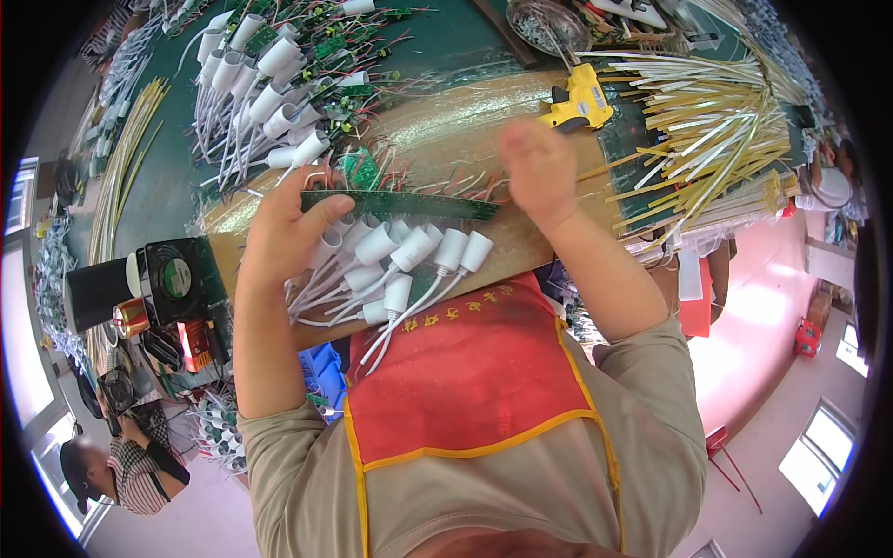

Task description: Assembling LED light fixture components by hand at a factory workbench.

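Note:
My left hand (296,223) grips the left end of a long, narrow green circuit board strip (409,205), thumb on the near face. Red and white wires (446,181) stand up along the strip's far edge. Beyond the strip's right end, my right hand (539,172) is raised and apart from it; motion blur smears its fingers. White plastic cylinders with white cables (409,249) lie in a bunch just below the strip, at the table's near edge. A yellow pistol-shaped tool (586,98) with a long metal tip lies beyond my right hand.
A brown board (456,116) covers the middle of the green table. White cylinders wired to small circuit boards (270,88) are heaped at the far left. Yellow and white strips (716,121) lie at right, near a metal dish (549,23). A black fan (174,281) stands left; a person (130,470) sits beyond.

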Motion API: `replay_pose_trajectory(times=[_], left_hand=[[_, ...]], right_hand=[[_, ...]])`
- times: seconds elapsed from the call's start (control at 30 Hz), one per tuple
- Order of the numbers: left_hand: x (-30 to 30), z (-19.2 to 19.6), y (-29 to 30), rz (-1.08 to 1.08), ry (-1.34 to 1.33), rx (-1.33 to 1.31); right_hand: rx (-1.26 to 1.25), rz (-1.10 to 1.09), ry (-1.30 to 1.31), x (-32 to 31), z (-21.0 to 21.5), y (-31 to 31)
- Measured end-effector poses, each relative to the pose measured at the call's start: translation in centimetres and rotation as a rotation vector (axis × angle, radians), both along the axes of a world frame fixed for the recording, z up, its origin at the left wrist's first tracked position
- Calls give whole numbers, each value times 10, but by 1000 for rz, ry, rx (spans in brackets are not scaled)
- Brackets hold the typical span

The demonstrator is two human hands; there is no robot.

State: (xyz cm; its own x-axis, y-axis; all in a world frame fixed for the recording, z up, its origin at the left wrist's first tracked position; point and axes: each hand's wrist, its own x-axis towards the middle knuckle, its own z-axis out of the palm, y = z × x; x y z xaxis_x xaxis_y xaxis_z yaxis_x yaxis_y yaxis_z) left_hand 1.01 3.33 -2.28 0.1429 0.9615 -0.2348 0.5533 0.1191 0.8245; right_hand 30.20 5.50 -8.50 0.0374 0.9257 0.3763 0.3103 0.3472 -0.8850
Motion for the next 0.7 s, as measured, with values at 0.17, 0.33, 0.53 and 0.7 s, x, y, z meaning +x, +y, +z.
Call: replay_pose_trajectory(times=[0.17,0.33,0.53,0.7], left_hand=[[-2,-4,0,-31,4,45],[-3,-5,1,-51,-14,60],[-7,-7,0,-64,-37,56],[-5,-5,1,-41,-54,36]], right_hand=[[-270,240,33,12,24,10],[-357,710,-483,19,32,5],[-475,801,-424,20,30,14],[-234,750,-388,15,26,11]])
